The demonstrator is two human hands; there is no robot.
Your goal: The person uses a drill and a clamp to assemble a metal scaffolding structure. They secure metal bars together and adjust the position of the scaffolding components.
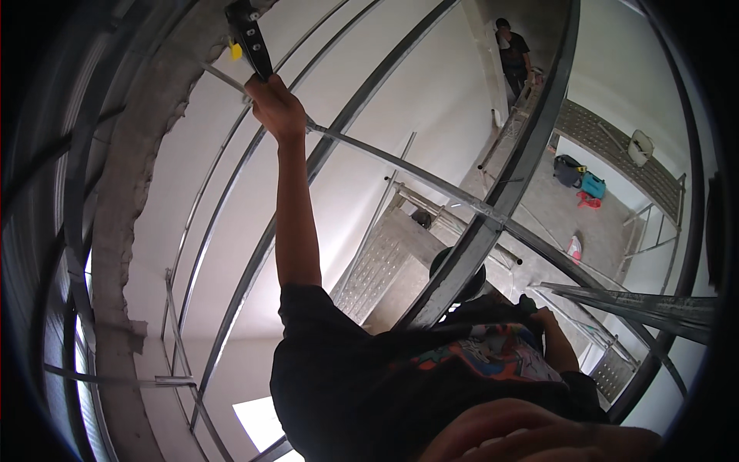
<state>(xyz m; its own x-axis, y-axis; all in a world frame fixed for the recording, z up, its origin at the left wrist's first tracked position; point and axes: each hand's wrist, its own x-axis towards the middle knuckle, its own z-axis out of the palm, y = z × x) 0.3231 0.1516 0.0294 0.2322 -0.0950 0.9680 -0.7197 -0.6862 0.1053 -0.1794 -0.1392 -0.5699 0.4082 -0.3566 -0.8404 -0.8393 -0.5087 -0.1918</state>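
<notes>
My left arm is stretched up to the far left. My left hand (277,108) is closed round the lower end of a black tool (250,38) with bolt heads on its side and a small yellow part. The tool's upper end runs up close to the rough concrete beam (154,115), and its kind is unclear. Beside that hand passes a thin metal ceiling channel (369,150). My right hand (547,322) is bent in close to my chest, fingers curled at a dark greenish thing (528,304) that I cannot make out.
A metal framing grid surrounds me, with a wide channel (462,266) crossing close by. Metal profiles (654,304) jut in from the right. Perforated scaffold planks (377,269) stand below. Another person (513,54) is at the far end. Bags (568,171) lie on the floor.
</notes>
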